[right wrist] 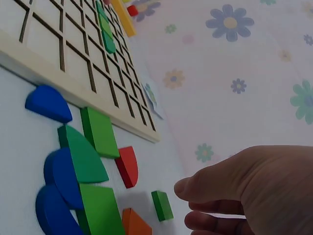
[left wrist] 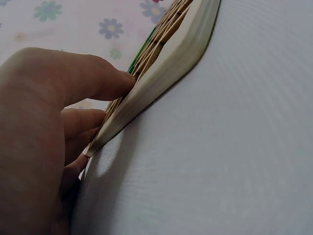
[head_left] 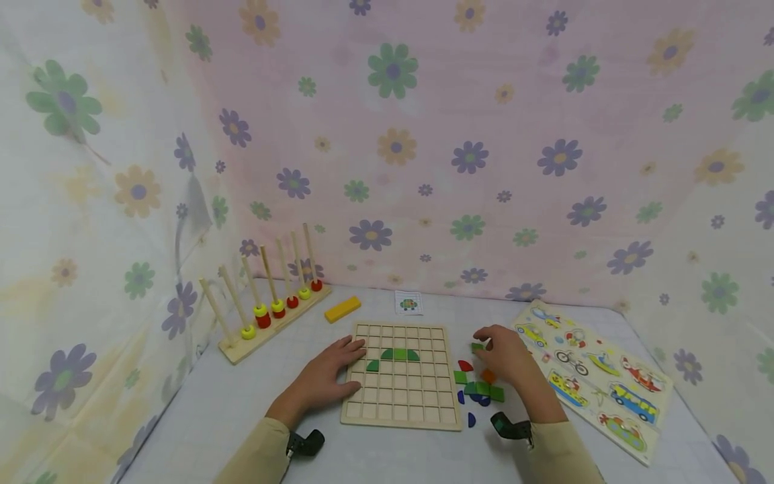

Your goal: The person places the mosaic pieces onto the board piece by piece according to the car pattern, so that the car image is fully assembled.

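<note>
Left hand [head_left: 325,374], grip wide, touching board [head_left: 402,425] holding four green pieces [head_left: 400,354]; right hand [head_left: 508,352], grip narrow, near green block [right wrist: 162,205].

the left grip [left wrist: 44,117] touches a pale wooden board [left wrist: 171,63] lying on white cloth [left wrist: 225,147].

The head view looks down over the counter [head_left: 417,460]; close-up wrist views share the board [head_left: 402,393], from left and right.

One grid [head_left: 400,424], four pieces [head_left: 400,353] on it, seven pegs [head_left: 269,272].
</note>
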A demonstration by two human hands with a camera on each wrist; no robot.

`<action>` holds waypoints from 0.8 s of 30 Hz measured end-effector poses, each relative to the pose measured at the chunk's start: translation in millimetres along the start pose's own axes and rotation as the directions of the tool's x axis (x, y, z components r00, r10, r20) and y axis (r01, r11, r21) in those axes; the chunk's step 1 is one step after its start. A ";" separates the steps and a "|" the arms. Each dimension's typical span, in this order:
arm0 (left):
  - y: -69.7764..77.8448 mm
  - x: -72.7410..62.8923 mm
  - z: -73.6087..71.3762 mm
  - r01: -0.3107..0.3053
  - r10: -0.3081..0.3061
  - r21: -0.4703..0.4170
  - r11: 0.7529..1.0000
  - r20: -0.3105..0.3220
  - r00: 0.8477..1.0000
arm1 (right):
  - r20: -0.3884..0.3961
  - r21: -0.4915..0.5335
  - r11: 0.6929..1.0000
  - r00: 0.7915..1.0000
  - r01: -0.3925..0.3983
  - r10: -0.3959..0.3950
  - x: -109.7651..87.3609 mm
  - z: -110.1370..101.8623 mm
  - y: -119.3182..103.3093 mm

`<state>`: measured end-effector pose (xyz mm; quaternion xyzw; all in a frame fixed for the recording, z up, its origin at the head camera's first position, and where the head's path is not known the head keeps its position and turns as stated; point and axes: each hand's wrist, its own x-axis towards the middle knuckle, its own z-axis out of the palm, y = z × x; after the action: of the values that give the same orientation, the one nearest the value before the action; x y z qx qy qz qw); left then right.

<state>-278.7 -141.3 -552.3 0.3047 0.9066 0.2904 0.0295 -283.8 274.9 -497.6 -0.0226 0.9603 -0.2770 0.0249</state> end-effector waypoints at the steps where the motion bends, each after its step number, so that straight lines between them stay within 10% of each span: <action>1: 0.6 0.1 -0.6 0.002 -0.002 -0.006 1.000 0.002 1.000 | 0.006 0.001 1.000 1.000 -0.009 0.009 0.7 -0.1 1.8; 24: -1.4 0.1 0.0 -0.003 0.003 -0.014 1.000 0.005 1.000 | 0.019 -0.025 0.998 0.998 -0.066 0.066 8.7 9.9 11.9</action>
<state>-279.5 -142.1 -553.1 0.3064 0.9041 0.2960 0.0336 -292.2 279.2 -512.6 0.0060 0.9636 -0.2639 0.0434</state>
